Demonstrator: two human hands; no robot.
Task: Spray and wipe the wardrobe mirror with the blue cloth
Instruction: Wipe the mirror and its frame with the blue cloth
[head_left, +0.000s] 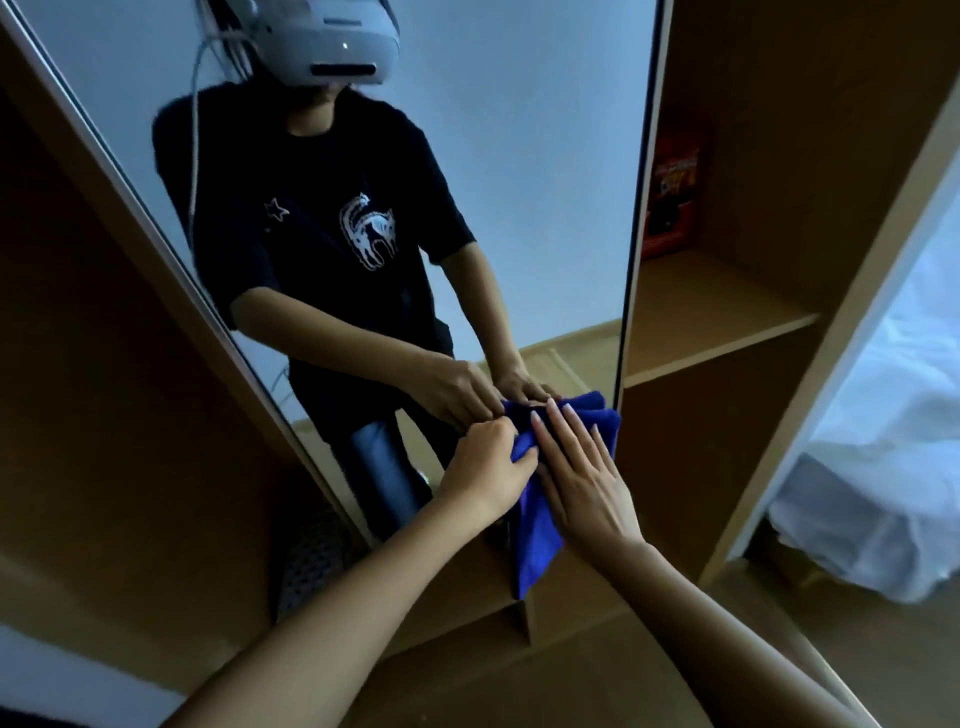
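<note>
Press flat right hand (582, 478) on folded blue microfibre cloth (540, 525), left hand (488, 462) pinching its bunched edge, sweeping across tall framed wardrobe mirror (519, 182) evenly.

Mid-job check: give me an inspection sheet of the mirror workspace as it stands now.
Surface: mirror, tall wardrobe panel; streaks cannot be judged.
Job's things: blue cloth bunched against the mirror's lower right; spray bottle nothing seen.
Clutter: red packet on open shelf to the right.
Hands: left hand grips the cloth's edge; right hand presses flat on it.
Cables: only in the reflection, running from the headset.
Surroundings: bed with white bedding far right.
</note>
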